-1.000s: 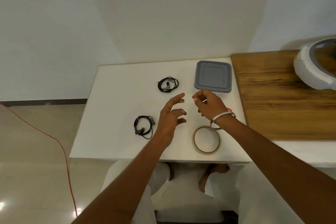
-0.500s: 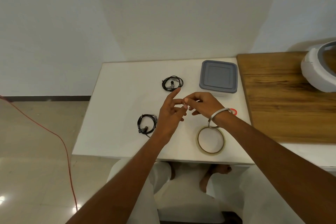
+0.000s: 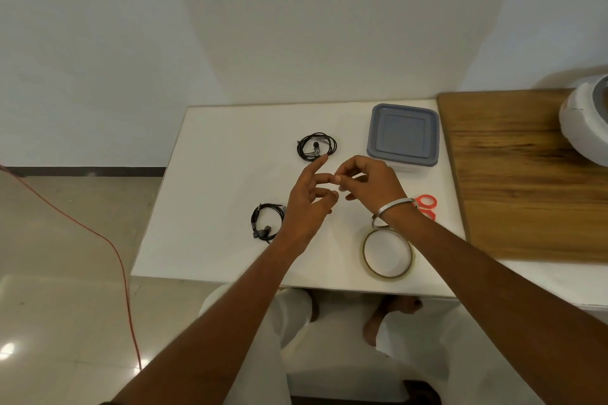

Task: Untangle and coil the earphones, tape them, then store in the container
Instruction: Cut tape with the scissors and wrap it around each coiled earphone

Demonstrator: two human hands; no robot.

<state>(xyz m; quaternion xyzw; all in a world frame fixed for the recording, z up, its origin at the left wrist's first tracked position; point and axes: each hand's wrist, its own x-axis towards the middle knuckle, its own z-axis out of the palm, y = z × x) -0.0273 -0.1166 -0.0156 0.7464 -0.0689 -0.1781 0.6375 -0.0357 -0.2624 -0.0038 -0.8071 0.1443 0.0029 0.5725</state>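
Meeting above the table (image 3: 210, 174), both grips' contents unclear, coiled earphones (image 3: 316, 146) just beyond.

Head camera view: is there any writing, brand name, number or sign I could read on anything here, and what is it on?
None: no readable text shows anywhere in this view.
Container lid: plain grey, no label.
Tape roll: no print visible.
Far earphone coil and near earphone coil: any markings are too small to tell.
Scissors: only the orange handles show, unmarked.
White appliance: cut off at the frame edge, no lettering visible.
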